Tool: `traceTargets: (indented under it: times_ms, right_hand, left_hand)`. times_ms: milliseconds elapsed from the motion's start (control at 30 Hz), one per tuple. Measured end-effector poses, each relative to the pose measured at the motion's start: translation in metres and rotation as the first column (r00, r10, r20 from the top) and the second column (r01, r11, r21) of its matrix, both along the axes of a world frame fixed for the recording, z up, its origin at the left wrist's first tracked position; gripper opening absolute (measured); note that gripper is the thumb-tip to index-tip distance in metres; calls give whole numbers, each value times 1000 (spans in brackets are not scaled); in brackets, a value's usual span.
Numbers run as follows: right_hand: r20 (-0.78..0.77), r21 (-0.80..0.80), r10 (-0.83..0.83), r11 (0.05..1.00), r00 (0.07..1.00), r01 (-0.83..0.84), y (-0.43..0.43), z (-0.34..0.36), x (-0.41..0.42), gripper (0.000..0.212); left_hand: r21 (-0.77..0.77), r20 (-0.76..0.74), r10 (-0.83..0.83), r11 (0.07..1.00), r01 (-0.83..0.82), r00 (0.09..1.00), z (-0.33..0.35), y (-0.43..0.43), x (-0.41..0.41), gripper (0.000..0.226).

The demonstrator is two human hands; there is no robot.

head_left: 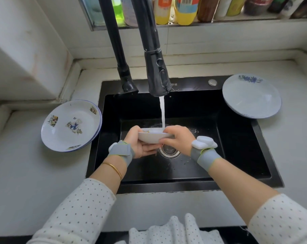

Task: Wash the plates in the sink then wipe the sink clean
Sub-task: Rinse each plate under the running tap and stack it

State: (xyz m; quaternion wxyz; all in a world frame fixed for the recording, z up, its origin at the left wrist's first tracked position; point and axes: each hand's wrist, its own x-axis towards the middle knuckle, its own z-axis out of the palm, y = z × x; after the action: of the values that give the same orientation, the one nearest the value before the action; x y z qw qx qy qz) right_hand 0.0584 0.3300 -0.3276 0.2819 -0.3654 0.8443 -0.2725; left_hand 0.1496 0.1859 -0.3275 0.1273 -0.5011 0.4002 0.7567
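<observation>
A white plate point(152, 137) is held level over the black sink point(237, 147), seen edge-on, with the water stream point(162, 111) from the black faucet point(157, 76) falling into it. My left hand point(138, 143) grips its left rim from below, thumb on top. My right hand point(178, 140) grips the right rim, fingers curled over the edge. A stack of white plates with cartoon prints point(71, 125) lies on the counter left of the sink. One white plate with a blue flower point(251, 95) rests on the sink's right back corner.
The steel drain point(170, 152) sits just below the held plate. A second black spout point(126, 81) stands left of the faucet. Bottles point(184, 9) line the window ledge behind. Grey counter point(26, 182) surrounds the sink.
</observation>
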Motion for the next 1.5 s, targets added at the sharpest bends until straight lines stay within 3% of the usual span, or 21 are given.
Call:
traceTargets:
  times_ms: [67, 133, 200, 300, 433, 567, 700, 867, 1000, 1167, 1267, 1367, 1500]
  right_hand:
    - [78, -76, -36, 996, 996, 42, -6, 2, -4, 17]
    - [170, -138, -95, 983, 981, 119, -10, 4, -9, 19]
    - [243, -158, -141, 970, 960, 183, -11, 7, -15, 16]
    - [366, -159, -222, 942, 904, 296, -3, 8, -27, 14]
    - [611, -145, -276, 882, 742, 448, 12, -2, -41, 14]
    - [772, -105, -349, 755, 531, 648, 23, -20, -47, 26]
    - [814, -31, -429, 641, 391, 767, 31, -32, -46, 49]
    - [802, 99, -532, 567, 272, 818, 25, -33, -44, 41]
    - [785, 232, -596, 536, 169, 811, 21, -36, -40, 36]
    - [820, 225, -534, 632, 206, 741, 17, -35, -35, 35]
    - [840, 187, -484, 682, 245, 707, 10, -31, -33, 47]
    - [850, 149, -442, 723, 287, 675, -1, -24, -28, 46]
    - [813, 81, -411, 780, 411, 621, -17, -16, -23, 44]
  left_hand:
    - [20, -7, 16, 1000, -16, 1000, 2, -3, -3, 50]
    - [23, -1, -18, 1000, 18, 1000, 2, -7, -6, 65]
    - [-25, 47, -89, 996, 90, 995, -1, -12, -8, 86]
    - [-133, 126, -124, 981, 141, 984, -8, -14, -1, 92]
    - [-190, -16, -81, 979, 77, 997, -12, -12, 2, 66]
    - [-366, -137, -128, 928, 70, 982, -7, -14, -3, 36]
    - [-315, -284, -174, 946, 79, 943, -2, -16, -12, 27]
    - [-295, -300, -153, 954, 61, 942, 8, -5, -32, 19]
    - [-255, -250, -21, 966, -45, 968, 5, -3, -41, 19]
    - [-162, -138, 178, 966, -200, 974, -8, -22, -34, 26]
    - [-204, -60, 247, 945, -254, 967, -16, -37, -21, 24]
    - [-230, -3, 278, 935, -271, 961, -18, -41, -8, 21]
    - [-241, 43, 333, 918, -314, 942, -22, -38, 5, 26]
